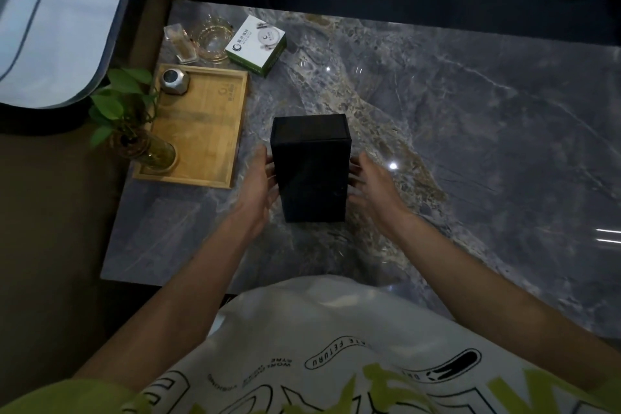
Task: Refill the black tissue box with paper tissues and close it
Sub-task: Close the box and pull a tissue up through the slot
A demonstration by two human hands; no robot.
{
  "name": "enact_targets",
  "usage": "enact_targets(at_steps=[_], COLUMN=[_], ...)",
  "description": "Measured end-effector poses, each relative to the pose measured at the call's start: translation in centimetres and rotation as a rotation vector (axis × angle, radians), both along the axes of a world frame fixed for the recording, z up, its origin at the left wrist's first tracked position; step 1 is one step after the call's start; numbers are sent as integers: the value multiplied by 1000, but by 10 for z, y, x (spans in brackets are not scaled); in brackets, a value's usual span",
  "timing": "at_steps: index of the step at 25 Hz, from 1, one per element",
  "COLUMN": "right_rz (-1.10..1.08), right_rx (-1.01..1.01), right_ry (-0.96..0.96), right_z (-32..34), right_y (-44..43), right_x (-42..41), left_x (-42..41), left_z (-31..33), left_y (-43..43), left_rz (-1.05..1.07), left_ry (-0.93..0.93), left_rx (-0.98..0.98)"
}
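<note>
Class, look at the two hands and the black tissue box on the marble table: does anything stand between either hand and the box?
Nothing visible does. The left hand and right hand flank the black tissue box, fingers at its sides. The wooden tray lies off to the left, clear of both.

The rectangular black tissue box [311,171] looks matt, with a faintly ribbed texture on its top face and no shine. Beneath it the grey veined marble-look tabletop [470,151] is polished and glossy, throwing back bright spots of light. The shallow rectangular wooden tray [205,131] shows pale, smooth grain with a dull finish. On it stands a faceted metallic grey jar [174,81] with a soft sheen. The round clear glass dish [212,39] glints, and the white-and-green cardboard carton [257,44] appears smooth.
</note>
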State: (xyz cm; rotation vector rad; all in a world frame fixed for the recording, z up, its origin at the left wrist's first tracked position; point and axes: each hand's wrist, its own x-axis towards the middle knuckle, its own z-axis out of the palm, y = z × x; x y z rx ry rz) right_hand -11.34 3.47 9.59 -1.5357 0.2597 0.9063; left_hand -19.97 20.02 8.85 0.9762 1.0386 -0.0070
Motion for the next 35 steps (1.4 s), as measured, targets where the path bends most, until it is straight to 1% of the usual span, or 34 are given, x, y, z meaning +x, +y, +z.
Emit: enact_targets(at_steps=[5, 10, 12, 14, 16, 18, 21, 25, 28, 31, 33, 35], right_rz=[36, 63, 69, 58, 48, 70, 144, 168, 185, 232, 313, 463], right_rx=[-2, -7, 10, 10, -14, -35, -113, -189, -251, -266, -331, -457], right_ry=[-46, -47, -70, -139, -213, -259, -319, -319, -351, -390, -479, -567], right_z=[9, 9, 5, -2, -9, -17, -34, -51, -60, -67, -71, -71], right_y=[6, 7, 8, 9, 9, 9, 6, 0, 0, -4, -6, -4], right_x=[0, 1, -1, -4, -7, -9, -14, -28, -37, -43, -45, -46], left_x=[1, -3, -4, -4, -9, -15, -23, -34, -42, -46, -48, -50], left_z=[4, 6, 5, 4, -4, -11, -23, -42, -53, -59, -61, -64], left_y=[0, 4, 5, 4, 2, -2, -4, -7, -8, -11, -13, -11], left_rz=[-14, -48, -16, -47, -108, -133, -162, -240, -306, -323, -332, -345], left_ry=[-22, -30, -44, -46, -41, -30, 30, 105, 128, 151, 147, 143], left_rx=[3, 5, -3, 61, 193, 285, 359, 418, 461, 505, 516, 532])
